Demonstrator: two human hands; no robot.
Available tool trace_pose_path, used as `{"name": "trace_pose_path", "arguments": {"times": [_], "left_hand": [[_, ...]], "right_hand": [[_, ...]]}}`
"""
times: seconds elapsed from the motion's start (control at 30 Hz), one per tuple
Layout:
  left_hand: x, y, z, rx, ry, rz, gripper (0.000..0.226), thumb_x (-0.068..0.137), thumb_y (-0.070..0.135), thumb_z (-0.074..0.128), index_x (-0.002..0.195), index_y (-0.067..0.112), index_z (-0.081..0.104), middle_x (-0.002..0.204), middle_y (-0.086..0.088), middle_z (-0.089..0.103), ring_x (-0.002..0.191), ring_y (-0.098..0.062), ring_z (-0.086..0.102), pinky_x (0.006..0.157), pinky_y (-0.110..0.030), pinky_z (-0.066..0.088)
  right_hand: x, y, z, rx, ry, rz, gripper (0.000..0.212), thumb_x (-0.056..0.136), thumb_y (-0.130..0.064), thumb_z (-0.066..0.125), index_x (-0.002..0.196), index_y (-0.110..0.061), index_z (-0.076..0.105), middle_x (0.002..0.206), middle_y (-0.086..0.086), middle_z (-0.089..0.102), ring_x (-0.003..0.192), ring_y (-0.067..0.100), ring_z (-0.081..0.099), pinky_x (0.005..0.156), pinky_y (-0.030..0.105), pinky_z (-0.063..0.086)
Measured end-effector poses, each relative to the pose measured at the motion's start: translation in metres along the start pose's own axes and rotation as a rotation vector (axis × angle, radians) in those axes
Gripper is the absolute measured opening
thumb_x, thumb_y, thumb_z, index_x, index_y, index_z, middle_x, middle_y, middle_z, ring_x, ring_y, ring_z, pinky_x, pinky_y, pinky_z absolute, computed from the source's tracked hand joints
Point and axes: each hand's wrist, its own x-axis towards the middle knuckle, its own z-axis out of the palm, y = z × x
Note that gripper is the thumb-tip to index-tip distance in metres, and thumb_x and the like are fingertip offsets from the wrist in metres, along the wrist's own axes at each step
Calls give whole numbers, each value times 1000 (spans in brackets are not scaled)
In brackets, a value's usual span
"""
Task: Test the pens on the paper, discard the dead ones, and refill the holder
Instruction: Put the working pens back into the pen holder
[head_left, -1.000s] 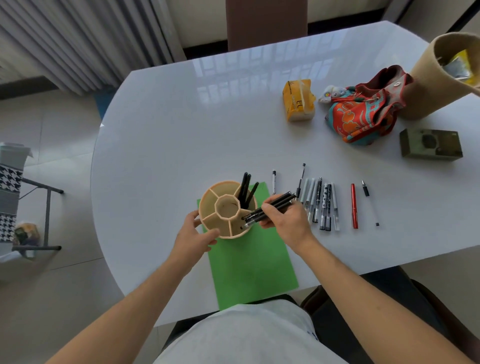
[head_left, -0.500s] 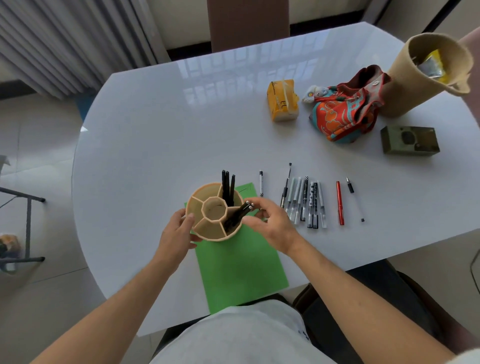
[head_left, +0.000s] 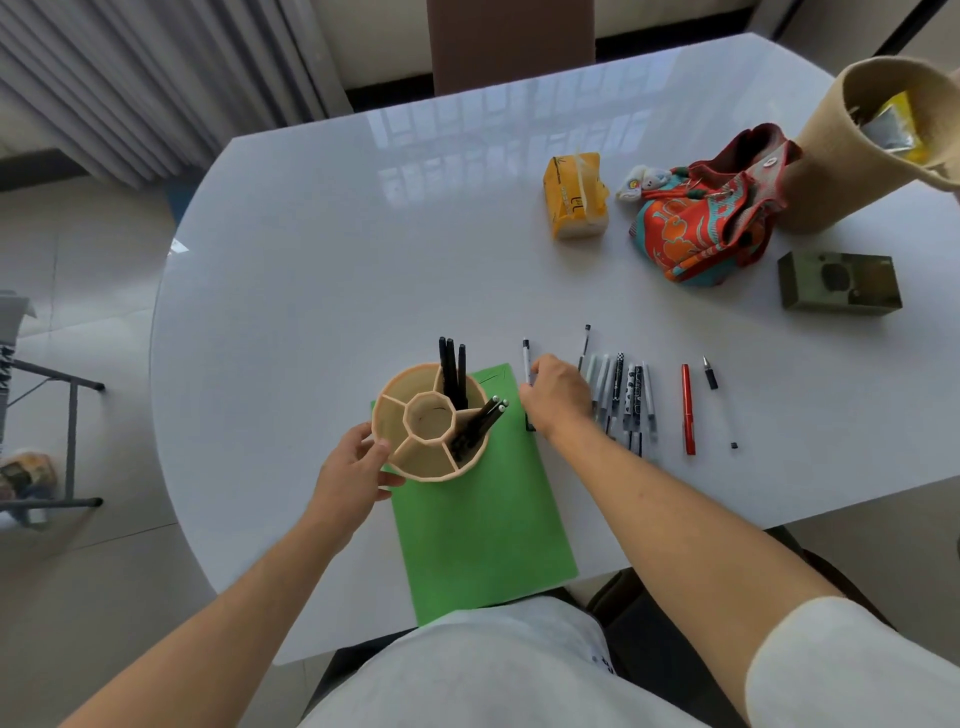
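A tan round pen holder (head_left: 431, 472) with wedge compartments stands on the top of a green paper (head_left: 483, 535). Three black pens (head_left: 452, 370) stand in its far compartment and a few more black pens (head_left: 480, 423) lean in its right one. My left hand (head_left: 353, 470) grips the holder's near-left wall, thumb on the rim. My right hand (head_left: 558, 397) lies over a single white pen (head_left: 525, 354) just right of the paper, fingers bent down onto it; the grip itself is hidden. A row of several pens (head_left: 623, 395) lies to the right, then a red pen (head_left: 687, 410).
Far right stand a tan felt bin (head_left: 831, 171) with wrappers inside, a patterned orange bag (head_left: 701, 223), a yellow tissue pack (head_left: 574, 195) and an olive box (head_left: 839, 283). A short black pen piece (head_left: 710, 374) lies beyond the red pen. The table's near edge runs close to my body.
My right hand dropped its bundle of black pens into the holder's right compartment, let go, and moved right onto the single white pen. My left hand stayed on the holder.
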Motion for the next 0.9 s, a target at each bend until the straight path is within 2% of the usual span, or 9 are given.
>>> {"name": "trace_pose_path", "arguments": {"times": [0.07, 0.13, 0.23, 0.33, 0.5, 0.63, 0.73, 0.8, 0.9], "left_hand": [[0, 1, 1, 3, 1, 0, 19, 103, 29, 50, 120, 30, 58, 109, 1, 70, 80, -26, 74, 68, -38, 55], [0, 2, 1, 1, 5, 1, 19, 103, 28, 50, 121, 30, 58, 109, 1, 70, 79, -26, 74, 68, -38, 55], [1, 2, 1, -2, 10, 4, 18, 103, 26, 50, 118, 30, 59, 107, 1, 71, 79, -27, 74, 69, -40, 56], [2, 3, 1, 3, 4, 6, 19, 103, 26, 50, 120, 28, 59, 106, -1, 71, 80, -27, 74, 69, -40, 56], [2, 3, 1, -11, 5, 1, 22, 103, 25, 50, 123, 24, 59, 106, -2, 72, 82, -30, 74, 73, -43, 55], [2, 5, 2, -11, 10, -2, 24, 103, 24, 49, 126, 22, 57, 106, -3, 72, 83, -32, 73, 80, -50, 55], [1, 7, 3, -9, 10, -1, 22, 103, 23, 50, 124, 22, 58, 105, -3, 72, 83, -32, 73, 82, -52, 55], [1, 7, 3, -3, 8, -3, 21, 103, 24, 50, 123, 22, 58, 104, -3, 72, 84, -32, 73, 81, -51, 55], [1, 7, 3, 0, 14, -8, 19, 102, 24, 50, 119, 23, 60, 102, -4, 73, 83, -32, 74, 79, -49, 55]], "right_hand": [[2, 0, 0, 59, -12, 25, 8, 90, -18, 65, 96, -14, 62, 88, 2, 65, 68, 12, 55, 49, 21, 33], [0, 6, -2, 211, -26, 65, 13, 84, -19, 68, 96, -16, 63, 91, 0, 67, 74, 14, 60, 56, 22, 42], [-8, 24, -9, 471, -25, 130, 15, 82, -21, 66, 96, -17, 63, 92, 2, 69, 82, 24, 70, 72, 38, 59], [-16, 55, -18, 560, 72, 220, 9, 85, -17, 61, 92, -14, 66, 87, 7, 72, 82, 32, 70, 76, 44, 59], [-33, 105, -37, 531, 249, 302, 9, 84, -14, 64, 91, -18, 67, 74, -8, 63, 73, 19, 61, 60, 22, 45], [-33, 126, -44, 375, 246, 289, 12, 85, -15, 68, 95, -10, 68, 82, 2, 64, 76, 24, 59, 68, 30, 46], [-29, 130, -44, 300, 206, 281, 16, 84, -21, 71, 83, -6, 66, 74, 4, 64, 72, 28, 60, 61, 30, 40], [-25, 128, -45, 264, 201, 277, 21, 82, -24, 73, 74, -7, 64, 67, 4, 64, 69, 30, 62, 58, 32, 44], [-21, 124, -46, 202, 178, 273, 24, 81, -29, 74, 74, -10, 63, 66, 1, 62, 67, 28, 62, 55, 30, 46]]}}
